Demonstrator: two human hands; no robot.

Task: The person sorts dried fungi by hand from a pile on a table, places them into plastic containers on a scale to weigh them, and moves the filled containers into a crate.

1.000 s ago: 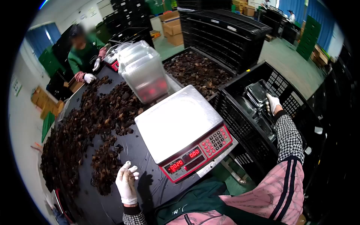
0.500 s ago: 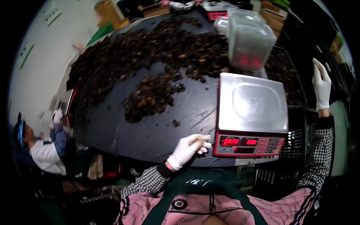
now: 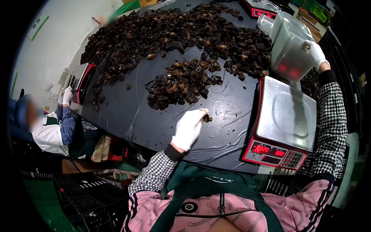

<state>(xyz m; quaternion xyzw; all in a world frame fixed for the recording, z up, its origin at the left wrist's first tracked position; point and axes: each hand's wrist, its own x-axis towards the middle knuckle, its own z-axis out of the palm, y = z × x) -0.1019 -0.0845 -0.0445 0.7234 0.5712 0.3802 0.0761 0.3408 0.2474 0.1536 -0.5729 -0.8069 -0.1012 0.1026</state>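
Note:
My left hand (image 3: 190,129), white-gloved, is over the dark table (image 3: 228,131), its fingertips together at a small dark piece (image 3: 208,118). Beyond it lies a small heap of dark brown dried pieces (image 3: 181,85), with a much larger pile (image 3: 154,34) behind. My right hand (image 3: 315,53), also gloved, has its fingers closed on the rim of the stacked clear plastic containers (image 3: 290,50). These stand behind a red and silver scale (image 3: 288,112), whose plate holds nothing and whose red digits are lit.
At the left a co-worker (image 3: 50,129) has gloved hands beside another scale (image 3: 80,81). A third scale (image 3: 261,7) stands at the back right. Black crates (image 3: 89,201) are below the table at the lower left, with more crates at the right.
The view has swung left. My right hand has gone from the black crate with clear boxes to the stacked containers. My left hand has moved to the small dark piece, fingers now together.

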